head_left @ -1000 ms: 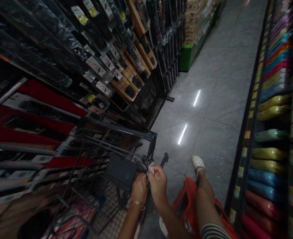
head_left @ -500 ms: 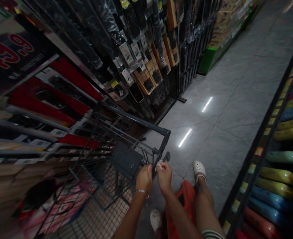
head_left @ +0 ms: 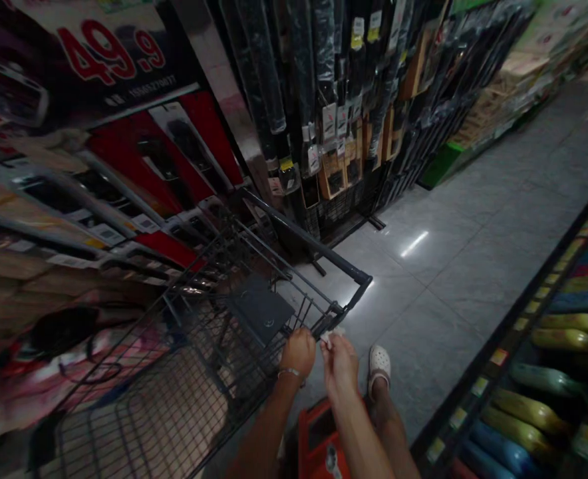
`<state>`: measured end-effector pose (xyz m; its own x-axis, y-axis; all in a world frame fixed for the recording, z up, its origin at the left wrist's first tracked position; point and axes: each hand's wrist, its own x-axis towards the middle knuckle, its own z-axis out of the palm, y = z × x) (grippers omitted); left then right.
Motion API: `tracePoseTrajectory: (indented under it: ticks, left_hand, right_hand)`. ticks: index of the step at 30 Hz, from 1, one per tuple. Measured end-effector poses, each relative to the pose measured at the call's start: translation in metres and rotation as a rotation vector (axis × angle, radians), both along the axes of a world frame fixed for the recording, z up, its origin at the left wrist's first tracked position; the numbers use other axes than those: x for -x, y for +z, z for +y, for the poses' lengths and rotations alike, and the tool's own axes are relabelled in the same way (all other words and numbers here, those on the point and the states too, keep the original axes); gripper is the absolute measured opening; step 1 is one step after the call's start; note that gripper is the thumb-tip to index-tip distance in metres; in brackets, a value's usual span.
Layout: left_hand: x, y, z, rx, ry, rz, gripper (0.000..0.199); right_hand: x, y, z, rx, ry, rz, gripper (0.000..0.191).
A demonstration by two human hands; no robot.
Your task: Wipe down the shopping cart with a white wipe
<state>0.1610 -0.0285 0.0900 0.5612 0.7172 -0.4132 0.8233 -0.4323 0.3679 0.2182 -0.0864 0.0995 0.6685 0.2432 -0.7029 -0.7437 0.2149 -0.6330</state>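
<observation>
A shop aisle with a grey tiled floor point(head_left: 453, 266), on which ceiling light reflects as bright streaks. A display wall point(head_left: 301, 73) of dark wrapped goods occupies the upper centre, continuing at left as a red-backed panel point(head_left: 119, 153) beneath a price sign point(head_left: 112, 50) reading 49.9. At lower right, a shelf point(head_left: 466, 386) of coloured, rounded packs runs obliquely from the bottom edge toward the upper right.

The wire shopping cart point(head_left: 139, 429) fills the lower left. Its long axis runs from the handle bar point(head_left: 304, 233) down toward the lower left corner; the bar itself lies crosswise, slanting from upper left to lower right, and bends downward at its near end. A dark flat panel point(head_left: 261, 307) sits within the frame. Below the forearms stands an orange-red container point(head_left: 304, 452).

The left hand point(head_left: 298, 352), wearing a bracelet point(head_left: 290, 372), is curled at the cart's near side; whether it grips the wire cannot be told. The right hand point(head_left: 341, 362), just beside it, pinches a small white piece point(head_left: 325, 338) between the fingertips near the bar's bent end. The piece projects toward the upper left; its long axis is too small to read.
</observation>
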Motion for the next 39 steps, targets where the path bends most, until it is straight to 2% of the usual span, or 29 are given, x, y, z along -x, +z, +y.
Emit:
tracePoseTrajectory:
  ticks: [8,10,12,14,15,17,19,21,26,31,35,39]
  left_hand:
    - [-0.003,0.009,-0.002,0.059,0.026,0.011,0.022]
    - [-0.004,0.010,-0.004,0.073,0.033,0.005,0.023]
    - [-0.004,0.010,-0.006,0.087,0.038,-0.007,0.024]
    - [-0.003,0.010,-0.008,0.100,0.041,-0.021,0.025]
    - [-0.002,0.010,-0.009,0.107,0.042,-0.027,0.025]
    - [0.000,0.011,-0.012,0.119,0.042,-0.037,0.025]
    - [0.001,0.011,-0.014,0.132,0.041,-0.046,0.026]
    - [0.001,0.012,-0.017,0.141,0.041,-0.057,0.026]
    - [0.001,0.013,-0.021,0.152,0.048,-0.083,0.025]
    - [0.000,0.014,-0.023,0.148,0.073,-0.094,0.024]
    - [0.001,0.016,-0.023,0.141,0.058,-0.123,0.034]
    - [0.002,0.015,-0.025,0.145,-0.041,-0.186,0.040]
  right_hand:
    - [-0.030,0.038,0.007,0.105,0.006,-0.291,0.015]
    - [-0.042,0.054,0.009,0.187,0.031,-0.493,0.016]
    - [-0.055,0.070,0.012,0.305,0.106,-0.829,0.015]
    - [-0.068,0.080,0.016,0.394,0.299,-1.231,0.008]
    - [-0.073,0.081,0.018,0.423,0.443,-1.386,0.006]
    - [-0.081,0.076,0.021,0.470,0.764,-1.563,0.013]
    - [-0.084,0.064,0.022,0.549,0.997,-1.610,0.019]
    - [-0.085,0.053,0.021,0.620,1.083,-1.617,0.020]
    - [-0.083,0.042,0.031,0.578,1.053,-1.680,0.019]
    - [-0.079,0.036,0.061,0.589,1.025,-1.706,0.016]
    - [-0.075,0.030,0.089,0.599,1.088,-1.684,0.014]
    - [-0.072,0.035,0.124,0.624,1.204,-1.643,0.010]
